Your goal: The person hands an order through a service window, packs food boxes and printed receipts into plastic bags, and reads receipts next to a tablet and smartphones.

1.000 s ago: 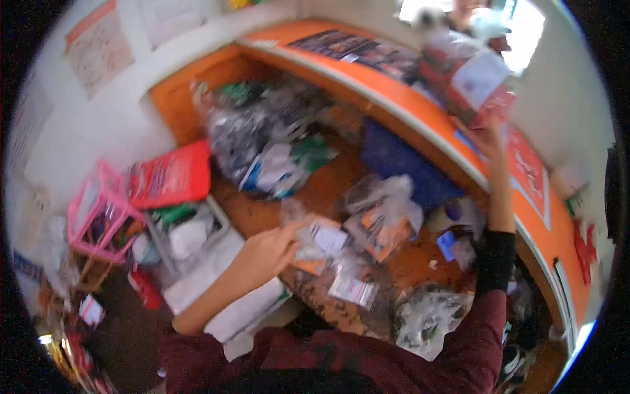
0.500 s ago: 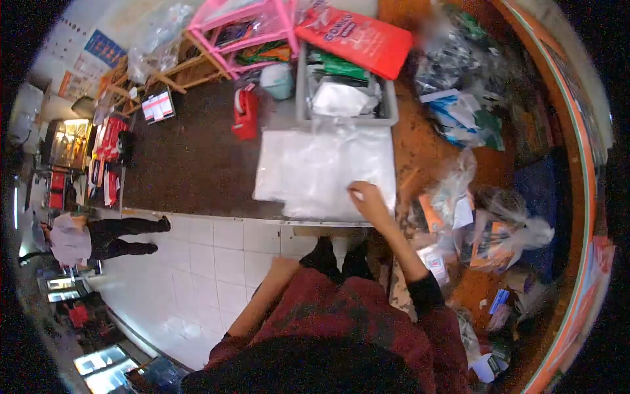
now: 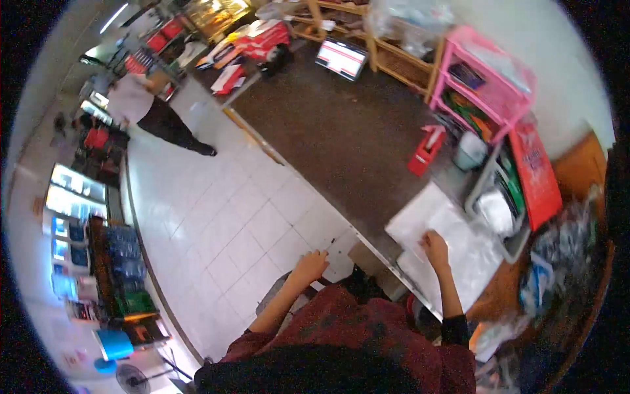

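Observation:
My right hand [image 3: 435, 249] is over a stack of white, partly see-through plastic bags [image 3: 472, 269] at the counter's front edge. Its fingers are curled together, and I cannot make out what is between them. My left hand [image 3: 312, 266] is off the counter, above the tiled floor and in front of my lap. Its fingers are loosely bent and a little apart, with nothing in them. Close behind the bags stand a red tape dispenser [image 3: 426, 150] and a grey bin [image 3: 524, 244] with white and green packing in it.
The brown counter [image 3: 328, 138] stretches away leftward to a tablet [image 3: 341, 59]. A pink rack [image 3: 489, 82] and wooden shelves [image 3: 401, 65] line its back. A red packet [image 3: 535, 174] leans by the bin. Across the tiles [image 3: 243, 217], a person [image 3: 154, 111] is walking.
My view has swung left, so the counter now runs diagonally and more of the room shows. My right hand stays over the plastic bags. My left hand is raised slightly, away from my lap.

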A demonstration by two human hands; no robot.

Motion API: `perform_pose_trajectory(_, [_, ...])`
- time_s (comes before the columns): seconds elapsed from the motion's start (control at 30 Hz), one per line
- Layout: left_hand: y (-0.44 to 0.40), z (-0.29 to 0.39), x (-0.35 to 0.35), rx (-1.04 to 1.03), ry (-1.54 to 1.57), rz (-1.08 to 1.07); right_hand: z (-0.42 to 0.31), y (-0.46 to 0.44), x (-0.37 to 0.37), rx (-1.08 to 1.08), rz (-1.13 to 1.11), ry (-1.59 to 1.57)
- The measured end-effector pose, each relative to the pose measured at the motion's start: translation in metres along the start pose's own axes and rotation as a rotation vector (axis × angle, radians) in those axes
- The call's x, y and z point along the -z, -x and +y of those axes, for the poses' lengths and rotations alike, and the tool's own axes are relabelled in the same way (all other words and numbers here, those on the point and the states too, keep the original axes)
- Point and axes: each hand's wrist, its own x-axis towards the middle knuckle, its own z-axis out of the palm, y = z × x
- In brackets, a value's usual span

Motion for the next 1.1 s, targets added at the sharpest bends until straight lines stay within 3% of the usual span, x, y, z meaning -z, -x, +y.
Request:
perform_pose_trajectory(0.1, [0.009,-0.011,0.0,0.093,-0.032,0.078,0.007,0.007,0.004,0.067,0.008,-0.024])
perform_pose_trajectory(0.2, [0.004,0.0,0.017,0.077,0.109,0.095,-0.016,0.004,0.044,-0.04,0.16,-0.289])
perform_pose_trajectory(0.27, [-0.009,0.01,0.028,-0.151,0.33,0.134,-0.036,0.002,0.076,-0.123,0.219,-0.217])
perform_pose_trajectory(0.3, [-0.017,0.018,0.034,-0.16,0.335,0.133,-0.045,0.0,0.088,-0.127,0.222,-0.209])
perform_pose_trajectory(0.37, [-0.032,0.04,0.05,-0.26,0.504,0.068,-0.064,-0.004,0.11,-0.159,0.456,-0.203])
perform_pose_trajectory(0.47, [-0.052,0.081,0.077,-0.454,0.764,0.153,-0.086,-0.009,0.144,-0.126,0.43,-0.125])
perform_pose_trajectory(0.53, [-0.069,0.106,0.09,-0.488,0.885,0.111,-0.096,-0.009,0.156,-0.078,0.505,-0.239])
perform_pose_trajectory(0.63, [-0.093,0.14,0.081,-0.558,1.11,0.028,-0.122,-0.012,0.178,-0.215,0.811,-0.782])
perform_pose_trajectory(0.67, [-0.101,0.151,0.074,-0.592,1.209,0.006,-0.127,-0.01,0.182,-0.219,0.823,-0.771])
perform_pose_trajectory(0.73, [-0.121,0.17,0.042,-0.582,1.205,-0.092,-0.171,-0.019,0.19,-0.442,1.062,-1.071])
perform_pose_trajectory(0.77, [-0.139,0.174,0.007,-0.67,1.06,-0.095,-0.14,-0.011,0.183,-0.382,0.997,-1.069])
perform_pose_trajectory(0.83, [-0.149,0.173,0.001,-0.745,0.914,-0.072,-0.183,-0.006,0.198,-0.465,1.042,-1.03])
perform_pose_trajectory(0.87, [-0.142,0.176,0.016,-0.67,0.982,-0.186,-0.199,-0.003,0.206,-0.566,1.1,-0.978])
perform_pose_trajectory(0.9, [-0.138,0.178,0.024,-0.595,1.049,-0.307,-0.195,0.002,0.211,-0.516,1.134,-0.927])
perform_pose_trajectory(0.93, [-0.139,0.179,0.022,-0.597,1.054,-0.298,-0.189,0.005,0.216,-0.427,1.155,-0.888])
perform_pose_trajectory(1.0, [-0.144,0.182,0.022,-0.775,1.648,-0.506,-0.173,0.006,0.224,-0.265,1.179,-0.821])
perform_pose_trajectory(1.03, [-0.138,0.182,0.039,-0.783,1.646,-0.495,-0.164,0.005,0.226,-0.208,1.174,-0.799])
perform_pose_trajectory(1.1, [-0.122,0.178,0.08,-0.878,2.0,-0.74,-0.148,0.0,0.225,-0.108,1.163,-0.752])
